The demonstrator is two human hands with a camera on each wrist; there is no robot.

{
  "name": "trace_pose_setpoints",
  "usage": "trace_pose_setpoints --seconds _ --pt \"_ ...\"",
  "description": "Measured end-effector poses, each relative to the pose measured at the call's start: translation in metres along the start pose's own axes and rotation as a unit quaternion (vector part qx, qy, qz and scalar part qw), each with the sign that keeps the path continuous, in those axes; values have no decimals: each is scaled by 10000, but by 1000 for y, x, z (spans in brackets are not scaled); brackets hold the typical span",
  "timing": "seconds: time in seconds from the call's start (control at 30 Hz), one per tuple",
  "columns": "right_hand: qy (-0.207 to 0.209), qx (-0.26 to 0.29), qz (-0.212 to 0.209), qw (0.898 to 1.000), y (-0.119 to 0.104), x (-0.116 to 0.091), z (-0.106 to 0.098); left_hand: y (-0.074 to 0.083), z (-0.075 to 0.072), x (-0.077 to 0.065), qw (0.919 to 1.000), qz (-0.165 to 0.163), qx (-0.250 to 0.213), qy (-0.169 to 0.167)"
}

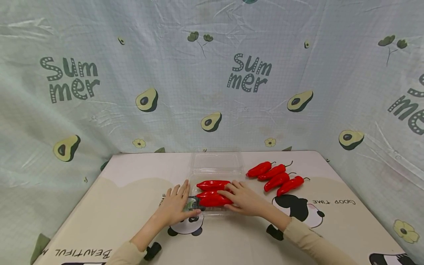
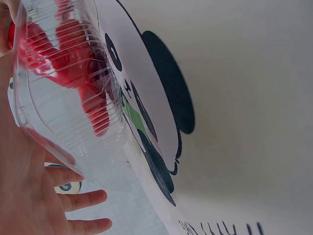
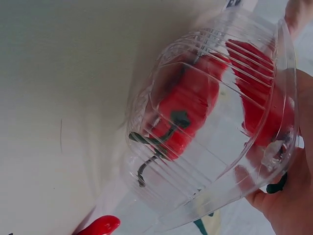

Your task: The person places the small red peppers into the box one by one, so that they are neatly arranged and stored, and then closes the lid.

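Note:
A clear plastic clamshell box [image 1: 214, 212] lies with its lid [image 1: 216, 161] folded back, and red peppers [image 1: 212, 184] with green stems lie inside it. My left hand [image 1: 175, 204] rests along the box's left side, fingers spread and straight. At the right side, my right hand [image 1: 246, 198] pinches the stem end of a red pepper [image 1: 215, 200] over the front part of the box. In the right wrist view that pepper [image 3: 254, 88] slants above the others, its green stem [image 3: 278, 184] showing near the fingers.
Several more red peppers [image 1: 277, 180] lie on the table to the right of the box, stems pointing right. The table cover [image 1: 132, 206] has panda prints and lettering. A pale curtain [image 1: 179, 73] with avocado prints hangs behind and at both sides.

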State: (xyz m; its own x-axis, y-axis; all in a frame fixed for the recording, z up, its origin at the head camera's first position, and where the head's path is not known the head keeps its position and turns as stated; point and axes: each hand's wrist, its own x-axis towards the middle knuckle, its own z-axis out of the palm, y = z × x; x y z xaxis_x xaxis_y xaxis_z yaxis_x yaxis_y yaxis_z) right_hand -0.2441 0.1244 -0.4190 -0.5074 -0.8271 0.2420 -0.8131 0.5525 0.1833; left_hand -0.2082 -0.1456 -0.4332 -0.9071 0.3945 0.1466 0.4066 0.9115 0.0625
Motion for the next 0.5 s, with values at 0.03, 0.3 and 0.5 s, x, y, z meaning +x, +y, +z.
trace_pose_setpoints --seconds 0.03,0.3,0.5 --pt "-16 45 2 10000 0 1 0 0 0 0 10000 0 -5 -2" --pt "-216 325 65 9992 -1 6 5 0 1 0 10000 -22 -33 27" --pt "-251 367 77 9990 -1 7 5 0 1 0 10000 -29 -49 11"
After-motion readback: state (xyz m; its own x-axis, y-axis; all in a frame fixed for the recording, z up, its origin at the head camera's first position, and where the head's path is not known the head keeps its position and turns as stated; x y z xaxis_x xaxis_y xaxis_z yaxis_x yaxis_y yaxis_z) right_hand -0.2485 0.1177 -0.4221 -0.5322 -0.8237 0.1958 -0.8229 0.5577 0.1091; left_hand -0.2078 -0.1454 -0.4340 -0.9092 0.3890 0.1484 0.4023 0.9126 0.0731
